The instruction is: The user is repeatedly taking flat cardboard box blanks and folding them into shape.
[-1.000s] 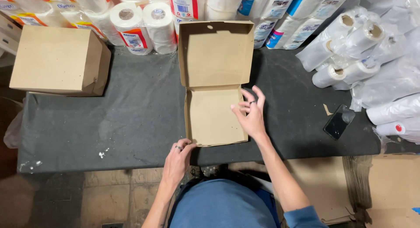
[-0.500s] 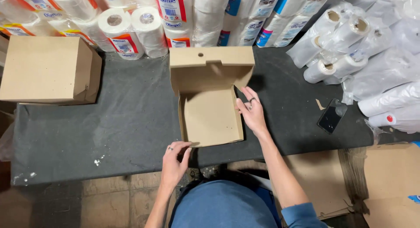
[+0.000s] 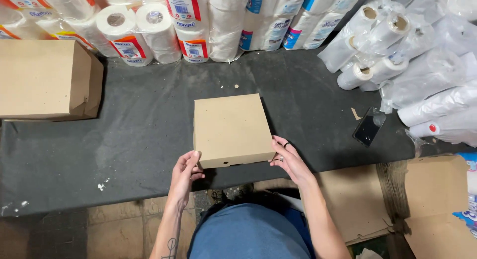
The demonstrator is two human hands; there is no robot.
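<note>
Cardboard box (image 3: pixel 229 127), closed with its lid down, sits on the dark table (image 3: pixel 129 139) right at the near edge in front of me. My left hand (image 3: pixel 185 172) presses against its front left corner, fingers curled on the front wall, and my right hand (image 3: pixel 288 159) is flat against the front right corner, a ring showing on one finger. So my hands are apart, one on each side of the box, squeezing it lightly between them rather than gripping around it.

To do this well, I think I should keep both palms level and push inward evenly so the lid's front flap seats square along the front wall. The small notch at the middle of the front edge looks like the spot to watch: if one corner rides high, the lid will sit crooked. I'd keep my thumbs low on the wall and avoid crushing the thin board.

Another box (image 3: pixel 47 80) of the same brown board rests well apart at the far left of the table. Paper rolls (image 3: pixel 149 30) in printed wrap are stacked along the back, and more rolls in clear plastic (image 3: pixel 377 45) pile up at the right. A dark phone (image 3: pixel 368 126) lies on the table near that pile, clear of my right hand. Flat cardboard sheets (image 3: pixel 397 199) lie on the floor to my right.
</note>
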